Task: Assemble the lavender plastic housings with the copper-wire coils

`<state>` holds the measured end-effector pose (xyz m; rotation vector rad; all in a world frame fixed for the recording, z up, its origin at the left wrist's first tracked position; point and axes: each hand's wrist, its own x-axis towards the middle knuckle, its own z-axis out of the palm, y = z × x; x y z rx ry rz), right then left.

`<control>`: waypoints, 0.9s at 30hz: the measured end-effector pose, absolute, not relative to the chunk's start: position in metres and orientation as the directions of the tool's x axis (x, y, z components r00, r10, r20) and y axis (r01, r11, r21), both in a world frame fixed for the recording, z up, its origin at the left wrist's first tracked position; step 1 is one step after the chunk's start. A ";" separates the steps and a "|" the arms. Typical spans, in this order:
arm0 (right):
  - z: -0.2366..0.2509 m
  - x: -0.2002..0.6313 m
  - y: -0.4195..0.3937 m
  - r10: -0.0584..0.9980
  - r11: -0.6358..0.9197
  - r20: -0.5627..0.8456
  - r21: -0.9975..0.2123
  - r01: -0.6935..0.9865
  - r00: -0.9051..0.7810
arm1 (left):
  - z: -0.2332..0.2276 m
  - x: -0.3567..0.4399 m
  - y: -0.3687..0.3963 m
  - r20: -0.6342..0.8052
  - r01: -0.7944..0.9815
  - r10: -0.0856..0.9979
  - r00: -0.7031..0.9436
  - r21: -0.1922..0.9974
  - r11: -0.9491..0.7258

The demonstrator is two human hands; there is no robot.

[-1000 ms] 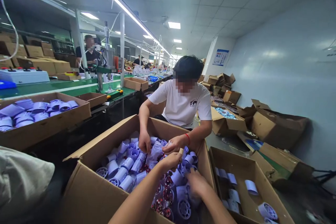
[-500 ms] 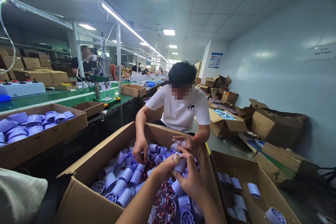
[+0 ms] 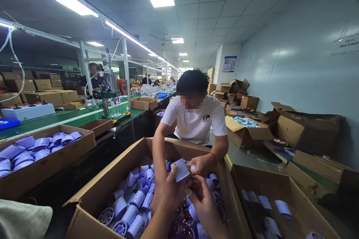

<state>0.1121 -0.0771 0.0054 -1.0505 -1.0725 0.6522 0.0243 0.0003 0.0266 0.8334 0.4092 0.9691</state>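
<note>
Pale plastic part (image 3: 182,171): held up in the air above the large carton, near its middle
Step in hand: judged to be the handling of one single part, lifted clear of the heap
Next move: judged to call for a steady left grip, with the part kept clear of the hand opposite
Pointing: slanted, the outline leaned from upper left to lower right; the open end cannot be told
Long axis: not surely told, as the outline shown is nearly as wide as it is long
Right hand (image 3: 204,199): held at the part's lower right, thumb and fingers bent with a narrow gap; whether the part is touched cannot be told
Left hand (image 3: 172,192): closed around the part, the thumb laid along its left side
Large carton (image 3: 84,224): filled with similar parts (image 3: 137,198), turned every way; red pieces (image 3: 186,214) are seen among them
Side carton (image 3: 305,209): placed at the right, more parts lying inside
Co-worker's hand (image 3: 201,164): held just beyond the part, something pale in its fingers
Press-like machine (image 3: 112,82): set far back at the left
</note>
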 end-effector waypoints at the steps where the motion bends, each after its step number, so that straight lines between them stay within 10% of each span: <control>1: 0.005 0.114 -0.077 0.840 0.392 0.385 -0.918 0.063 0.382 | 0.027 0.022 0.000 0.056 -0.586 0.851 0.522 0.749 0.310; 13: 0.003 0.125 -0.085 0.930 0.298 0.289 -0.954 -0.007 0.227 | 0.050 0.013 0.001 0.004 -0.804 0.872 0.490 0.389 0.450; 27: 0.014 0.132 -0.093 0.938 0.301 0.209 -0.888 -0.348 0.277 | 0.052 0.007 0.013 -0.062 -0.863 0.919 0.390 0.324 0.388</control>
